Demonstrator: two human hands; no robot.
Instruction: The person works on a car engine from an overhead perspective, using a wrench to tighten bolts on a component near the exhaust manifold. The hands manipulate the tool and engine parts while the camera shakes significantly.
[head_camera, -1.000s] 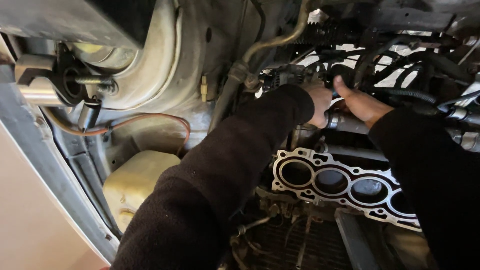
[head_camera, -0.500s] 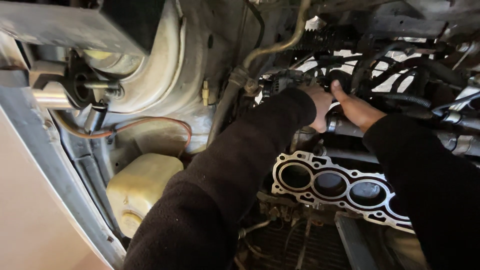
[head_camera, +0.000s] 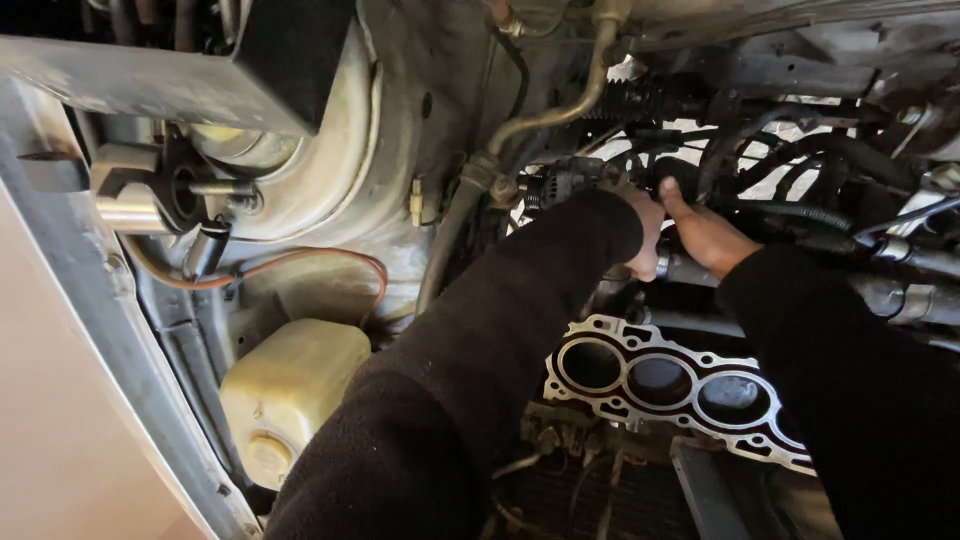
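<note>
Here both hands meet deep in the engine bay: left hand (head_camera: 645, 232) curls around a metal pipe (head_camera: 690, 268), probably to steady it, right hand (head_camera: 705, 235) presses just beside w/ fingers flat, grip unclear, engine block (head_camera: 665, 385) directly below.

Left hand (head_camera: 645, 232) and right hand (head_camera: 705, 232) meeting at black hoses (head_camera: 800, 160), above engine block (head_camera: 660, 385)

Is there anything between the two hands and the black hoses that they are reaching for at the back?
Nothing visible stands between them. The left hand and the right hand are already at the black hoses, above the metal pipe.
</note>
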